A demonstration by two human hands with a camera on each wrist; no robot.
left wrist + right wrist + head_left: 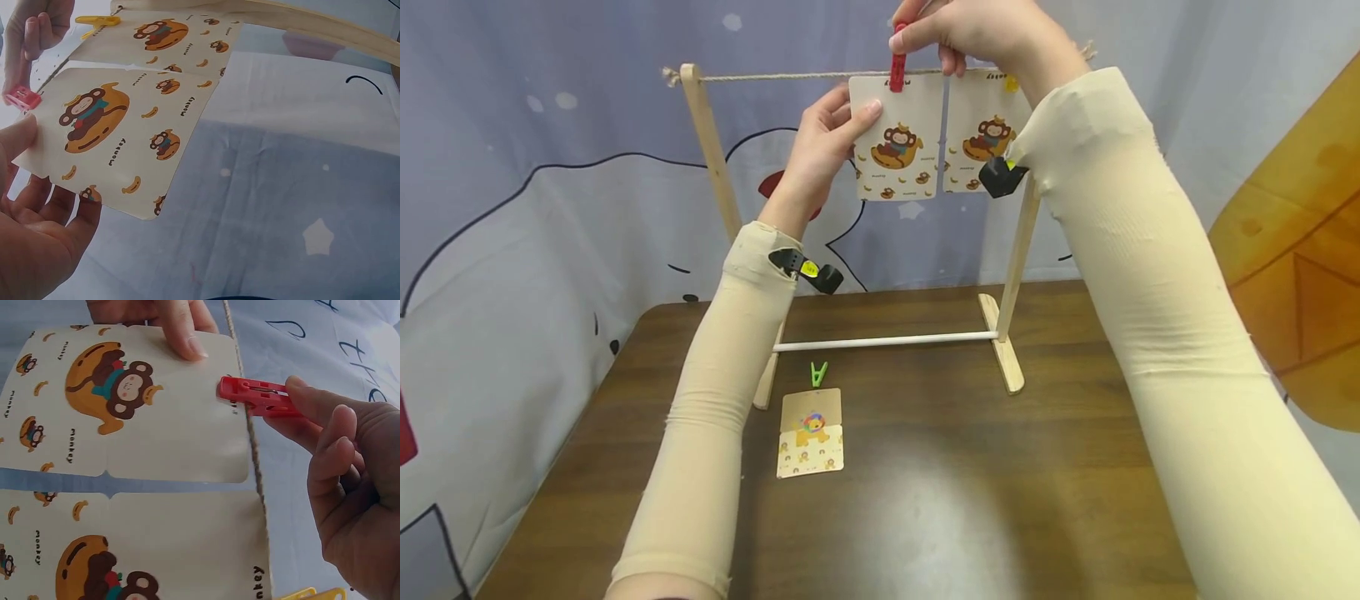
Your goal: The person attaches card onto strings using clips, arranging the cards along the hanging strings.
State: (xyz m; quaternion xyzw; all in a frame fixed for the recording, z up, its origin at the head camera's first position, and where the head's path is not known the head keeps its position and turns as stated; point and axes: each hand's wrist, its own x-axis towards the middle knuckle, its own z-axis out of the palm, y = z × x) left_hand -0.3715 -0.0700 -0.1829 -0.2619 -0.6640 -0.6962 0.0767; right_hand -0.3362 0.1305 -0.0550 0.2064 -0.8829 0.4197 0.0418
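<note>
A monkey-print card (895, 179) hangs at the rope (775, 77), its top edge against it. My left hand (829, 142) pinches that card by its left side, thumb in front and fingers behind. Between thumb and finger of my right hand (977, 33) is a red clothespin (262, 397), whose jaws sit over the card's top edge and the rope. Just right of it hangs a second monkey card (985, 142), with a yellow clothespin (98, 20) at its top, partly behind my right wrist in the head view.
A wooden stand with a left post (711, 150), a right foot (1003, 350) and a white crossbar (880, 342) carries the rope. On the brown table (925, 500) lie a green clothespin (818, 374) and a lion card (810, 442). A patterned curtain (587, 208) hangs behind.
</note>
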